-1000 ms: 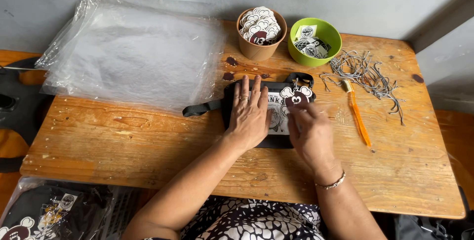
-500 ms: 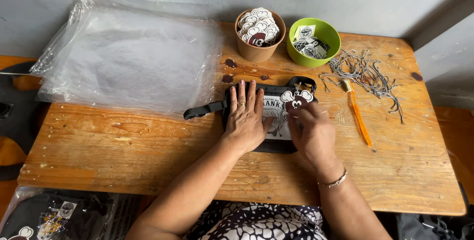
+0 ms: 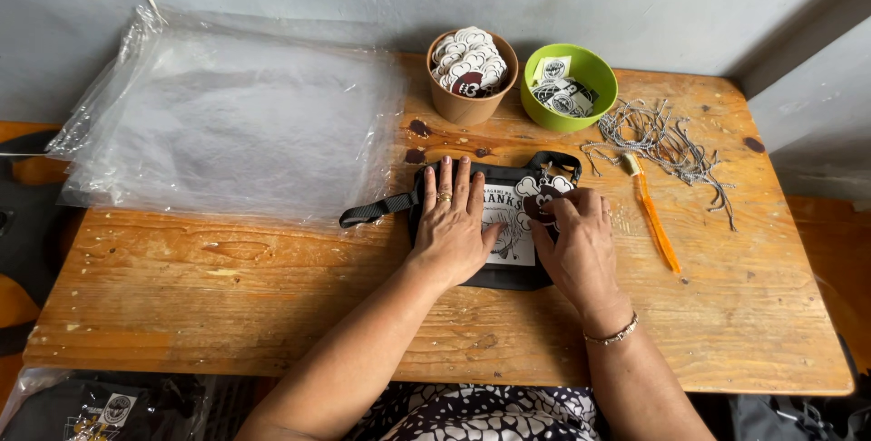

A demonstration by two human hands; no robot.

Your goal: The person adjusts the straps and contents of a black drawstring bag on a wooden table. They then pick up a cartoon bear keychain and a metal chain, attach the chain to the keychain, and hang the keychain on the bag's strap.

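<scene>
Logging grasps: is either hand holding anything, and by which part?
Left hand presses flat on the black bag; right hand fingertips pinch the tag at its top corner.

Small packing workshop: wooden table, plastic bags, tag bowls.

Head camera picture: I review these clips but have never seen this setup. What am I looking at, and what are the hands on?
The camera sits on a person's head and looks down at their own bare hands over a wooden table. The left hand lies flat on a small black bag. The right hand touches a cut-out tag on it. Nearby are clear plastic bags, a brown cup and green bowl of tags, loose strings and an orange tool.
</scene>
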